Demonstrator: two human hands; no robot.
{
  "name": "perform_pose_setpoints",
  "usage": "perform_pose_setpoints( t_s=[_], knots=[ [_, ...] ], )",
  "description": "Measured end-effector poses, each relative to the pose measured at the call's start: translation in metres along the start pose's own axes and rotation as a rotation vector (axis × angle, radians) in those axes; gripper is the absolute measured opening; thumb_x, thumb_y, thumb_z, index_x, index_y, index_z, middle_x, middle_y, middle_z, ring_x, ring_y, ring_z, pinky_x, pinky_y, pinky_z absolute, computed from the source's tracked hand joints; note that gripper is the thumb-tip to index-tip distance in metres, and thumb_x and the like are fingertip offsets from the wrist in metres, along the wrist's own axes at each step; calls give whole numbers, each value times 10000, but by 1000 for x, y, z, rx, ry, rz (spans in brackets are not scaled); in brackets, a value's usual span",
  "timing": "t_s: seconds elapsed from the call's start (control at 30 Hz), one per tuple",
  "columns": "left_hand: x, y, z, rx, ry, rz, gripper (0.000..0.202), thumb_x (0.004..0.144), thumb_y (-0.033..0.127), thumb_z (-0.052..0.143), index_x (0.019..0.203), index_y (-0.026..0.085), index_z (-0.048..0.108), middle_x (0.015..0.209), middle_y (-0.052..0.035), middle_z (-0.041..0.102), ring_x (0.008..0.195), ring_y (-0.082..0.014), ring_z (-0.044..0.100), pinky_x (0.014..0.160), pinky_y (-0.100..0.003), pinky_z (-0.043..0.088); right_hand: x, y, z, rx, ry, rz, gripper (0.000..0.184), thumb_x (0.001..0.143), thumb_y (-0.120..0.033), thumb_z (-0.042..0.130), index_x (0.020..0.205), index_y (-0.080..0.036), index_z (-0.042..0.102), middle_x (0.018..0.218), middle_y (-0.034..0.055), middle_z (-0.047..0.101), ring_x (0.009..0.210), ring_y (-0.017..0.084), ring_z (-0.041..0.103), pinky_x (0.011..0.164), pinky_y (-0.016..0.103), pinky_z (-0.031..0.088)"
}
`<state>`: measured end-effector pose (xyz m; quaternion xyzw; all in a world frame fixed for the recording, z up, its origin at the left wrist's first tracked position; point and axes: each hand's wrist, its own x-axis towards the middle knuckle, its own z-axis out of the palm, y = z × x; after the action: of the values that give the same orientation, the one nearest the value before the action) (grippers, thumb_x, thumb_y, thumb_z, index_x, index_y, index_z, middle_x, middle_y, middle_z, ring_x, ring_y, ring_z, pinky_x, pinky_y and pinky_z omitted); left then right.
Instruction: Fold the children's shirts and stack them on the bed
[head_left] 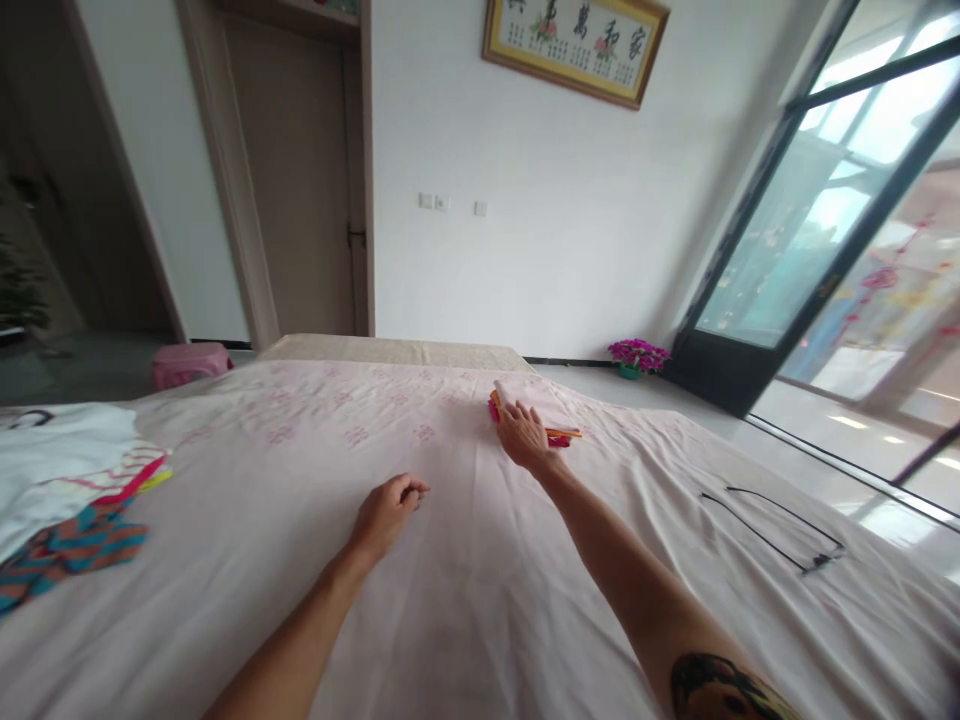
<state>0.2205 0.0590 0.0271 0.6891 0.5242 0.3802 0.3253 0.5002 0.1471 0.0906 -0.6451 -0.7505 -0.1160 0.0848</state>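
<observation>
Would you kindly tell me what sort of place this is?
Probably a bedroom in a home: a pink-sheeted bed, folded cloths under the right hand, more clothes at the bed's left edge, and a framed picture on the wall.

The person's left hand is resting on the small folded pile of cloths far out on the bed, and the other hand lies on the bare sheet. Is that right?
Not quite. In the head view it is the right hand that rests on the folded pile of cloths; the left hand lies, curled, on the bare pink sheet.
</observation>
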Motion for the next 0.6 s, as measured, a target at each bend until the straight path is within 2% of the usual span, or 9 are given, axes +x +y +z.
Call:
perform_pose_setpoints(
  t_s=[0.07,0.13,0.2,0.3,0.37,0.4,0.47,0.53,0.6],
  knots=[
    [-1,3,-1,38,26,20,273,830,213,455,958,210,696,942,-37,754,845,-147,699,780,-238,514,-18,-25,5,50,31,-96,485,1015,-366,314,1462,-207,416,1566,94,331,1467,240,199,1185,446,129],
    [-3,6,-2,78,50,40,286,824,190,463,960,225,712,932,-17,756,860,-140,690,791,-230,509,-39,-50,17,100,-42,-168,515,1008,-422,318,1466,-208,421,1566,92,335,1468,255,207,1180,451,156],
    [-5,8,-3,117,62,59,285,815,168,481,956,230,721,954,-5,759,874,-131,685,803,-220,507,-60,-70,30,139,-137,-182,559,1007,-438,289,1506,-195,357,1579,94,307,1459,260,241,1165,452,204],
    [-9,4,-9,183,74,71,288,795,132,510,965,224,723,979,8,761,863,-118,684,790,-203,515,-78,-84,44,152,-168,-219,588,1004,-467,264,1530,-208,312,1596,70,269,1472,252,210,1182,457,161],
    [-13,-2,-25,250,105,62,308,788,97,509,980,218,717,986,9,758,869,-114,681,795,-201,519,-81,-87,47,146,-153,-207,584,1004,-464,264,1531,-217,311,1598,55,267,1476,240,199,1191,455,134],
    [-16,-7,-38,295,136,50,328,787,74,498,992,216,711,1002,5,754,893,-114,677,816,-205,516,-81,-88,46,146,-146,-194,577,1002,-458,268,1527,-222,321,1594,51,277,1474,235,207,1191,453,133],
    [-24,-15,-78,405,229,9,384,783,25,470,1029,211,698,1069,-17,733,989,-123,654,900,-227,493,-80,-88,44,152,-130,-173,564,998,-451,283,1511,-229,355,1578,52,316,1465,232,234,1189,453,140],
    [-34,-22,-130,538,353,-62,413,792,16,459,1082,207,682,1141,-44,699,1089,-150,613,989,-267,447,-80,-89,40,163,-105,-165,548,995,-438,296,1491,-226,393,1560,60,354,1452,233,267,1185,447,153],
    [-49,-27,-187,679,492,-154,418,816,50,467,1158,198,656,1230,-92,639,1184,-218,550,1059,-356,390,-81,-91,37,176,-83,-161,535,993,-425,306,1475,-223,418,1546,67,379,1440,235,291,1182,439,163]
  ],
)
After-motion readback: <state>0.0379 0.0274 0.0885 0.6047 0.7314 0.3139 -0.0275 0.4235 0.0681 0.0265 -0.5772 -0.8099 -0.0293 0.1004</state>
